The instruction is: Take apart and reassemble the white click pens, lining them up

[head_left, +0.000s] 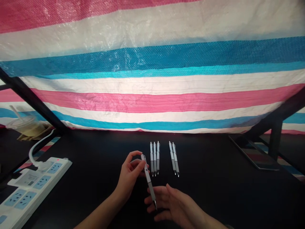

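My left hand (132,170) pinches a white and grey click pen (148,178) near its clicker end. The pen slants down to the right, its metal tip toward me. Close by the tip is my right hand (172,203), fingers spread apart; whether a finger touches the pen I cannot tell. Just beyond the hands, three matching pens (154,159) lie side by side on the black table (95,190), tips toward me. To their right rest two more such pens (173,159), close together.
On the left lies a white power strip (40,187) with a plug and cable (33,149). Behind it stands a plastic cup (26,124) with a straw. A dark tablet-like slab (254,154) lies at the right edge. Striped plastic sheeting (152,101) hangs across the back.
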A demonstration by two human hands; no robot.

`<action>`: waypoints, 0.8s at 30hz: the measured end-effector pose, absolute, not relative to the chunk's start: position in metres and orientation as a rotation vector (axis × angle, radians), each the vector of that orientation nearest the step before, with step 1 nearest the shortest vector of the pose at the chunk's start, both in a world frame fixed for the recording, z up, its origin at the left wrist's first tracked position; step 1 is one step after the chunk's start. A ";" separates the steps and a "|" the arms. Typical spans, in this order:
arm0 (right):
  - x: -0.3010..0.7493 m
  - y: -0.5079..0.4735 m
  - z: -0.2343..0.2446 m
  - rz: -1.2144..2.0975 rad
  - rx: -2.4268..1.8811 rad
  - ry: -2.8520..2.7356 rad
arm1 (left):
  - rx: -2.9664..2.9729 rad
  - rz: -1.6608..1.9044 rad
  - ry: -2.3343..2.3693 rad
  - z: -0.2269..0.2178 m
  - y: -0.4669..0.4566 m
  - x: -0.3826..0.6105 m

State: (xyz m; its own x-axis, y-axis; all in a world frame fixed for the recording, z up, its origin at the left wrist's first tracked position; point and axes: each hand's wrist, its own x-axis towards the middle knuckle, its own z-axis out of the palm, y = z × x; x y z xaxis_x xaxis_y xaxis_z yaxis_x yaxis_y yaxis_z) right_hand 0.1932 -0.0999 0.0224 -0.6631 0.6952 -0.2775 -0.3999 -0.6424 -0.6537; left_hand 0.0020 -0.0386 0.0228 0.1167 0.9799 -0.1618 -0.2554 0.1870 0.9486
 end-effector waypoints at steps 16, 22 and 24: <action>0.196 -0.094 0.011 2.165 -0.805 -1.271 | 1.369 1.001 1.227 0.011 0.056 0.006; 0.198 -0.093 0.017 1.895 -0.955 -1.592 | 1.382 1.005 1.277 0.006 0.040 0.009; 0.200 -0.091 0.021 1.645 -1.069 -1.809 | 1.362 0.973 1.264 0.010 0.027 0.006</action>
